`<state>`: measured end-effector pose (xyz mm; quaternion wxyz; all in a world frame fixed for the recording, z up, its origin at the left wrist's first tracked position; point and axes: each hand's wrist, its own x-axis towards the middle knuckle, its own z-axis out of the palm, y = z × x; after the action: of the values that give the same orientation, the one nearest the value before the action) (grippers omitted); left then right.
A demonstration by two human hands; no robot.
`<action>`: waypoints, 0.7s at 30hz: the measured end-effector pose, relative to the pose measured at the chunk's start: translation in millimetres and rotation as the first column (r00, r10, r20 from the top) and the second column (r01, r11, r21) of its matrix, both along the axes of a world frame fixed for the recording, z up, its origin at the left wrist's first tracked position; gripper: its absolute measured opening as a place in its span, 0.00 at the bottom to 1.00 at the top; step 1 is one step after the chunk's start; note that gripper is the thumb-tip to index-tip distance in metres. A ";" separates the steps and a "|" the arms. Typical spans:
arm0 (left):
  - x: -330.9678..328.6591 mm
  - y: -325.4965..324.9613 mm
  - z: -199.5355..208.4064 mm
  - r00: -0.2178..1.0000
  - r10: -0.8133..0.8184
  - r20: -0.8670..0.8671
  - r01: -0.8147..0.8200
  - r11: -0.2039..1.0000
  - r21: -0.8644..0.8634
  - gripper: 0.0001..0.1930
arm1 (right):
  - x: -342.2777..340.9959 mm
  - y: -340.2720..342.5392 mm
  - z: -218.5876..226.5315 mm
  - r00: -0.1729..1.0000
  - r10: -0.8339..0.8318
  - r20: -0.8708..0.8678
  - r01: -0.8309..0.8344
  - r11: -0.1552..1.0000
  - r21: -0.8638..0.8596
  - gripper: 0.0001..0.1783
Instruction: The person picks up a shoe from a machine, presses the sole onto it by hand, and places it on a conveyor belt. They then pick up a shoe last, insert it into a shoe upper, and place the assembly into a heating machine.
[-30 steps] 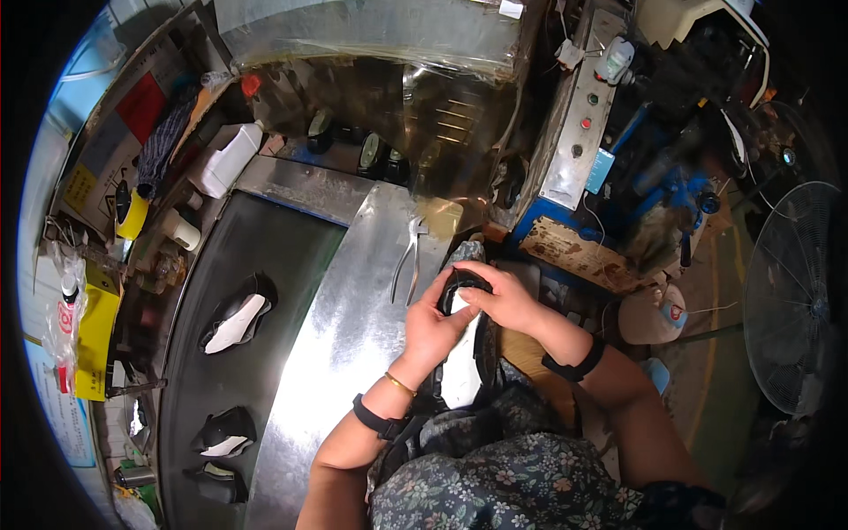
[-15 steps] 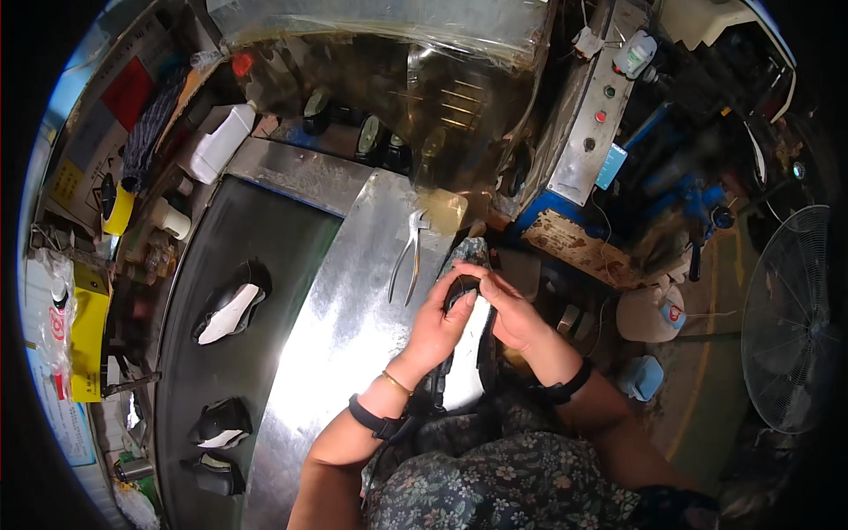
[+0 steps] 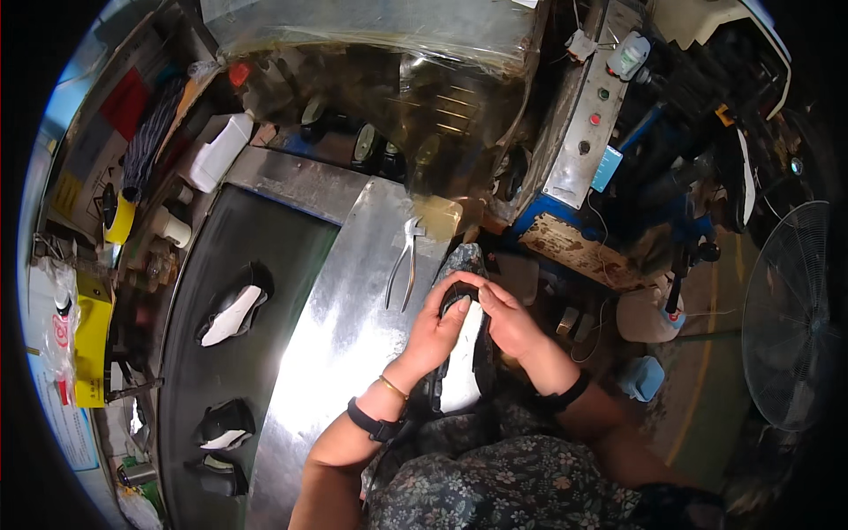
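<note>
A black shoe upper with a white sole side (image 3: 461,371) lies bottom-up across my lap, its long side running away from me. My left hand (image 3: 435,334) is closed round the left of its far end, the thumb pressing on the inner edge. From the other side my right hand (image 3: 514,329) grips the same end, its fingertips meeting the left fingers over the rim. Silver pincers (image 3: 403,265) rest on the metal table (image 3: 331,327), left of my hands. Palms and the shoe's underside are hidden.
Left of the table, a dark belt (image 3: 291,238) carries a black shoe (image 3: 236,309) and two more black shoes (image 3: 225,424) nearer me. A control panel (image 3: 579,132) with buttons stands back right. A large fan (image 3: 786,318) is at far right, a blue container (image 3: 642,378) below.
My right fingers have shifted slightly along the far rim of the shoe, and the hands sit a little lower round it. The view has tilted slightly. The pincers stay on the table.
</note>
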<state>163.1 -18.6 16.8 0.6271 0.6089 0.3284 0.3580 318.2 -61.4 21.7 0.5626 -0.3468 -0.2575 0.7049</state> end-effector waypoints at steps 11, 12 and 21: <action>-36.6 -25.7 63.5 0.846 -0.373 0.381 0.482 0.839 -0.251 0.56 | 16.2 -46.6 48.8 0.950 0.262 -0.167 -0.156 0.866 0.475 0.21; -38.4 -29.9 64.7 0.850 -0.472 0.234 0.520 0.822 -0.233 0.57 | 17.4 -55.1 63.0 0.975 0.180 0.133 -0.221 0.875 0.430 0.19; -18.2 -96.8 76.9 0.920 -0.129 -0.370 0.306 0.825 0.475 0.36 | 31.2 -127.8 151.8 0.205 0.328 0.922 -0.213 0.935 -0.285 0.52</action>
<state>144.9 -115.3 93.7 0.4121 0.8403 0.2434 0.2547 349.3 -189.1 173.4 0.1403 -0.6777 -0.5675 0.4461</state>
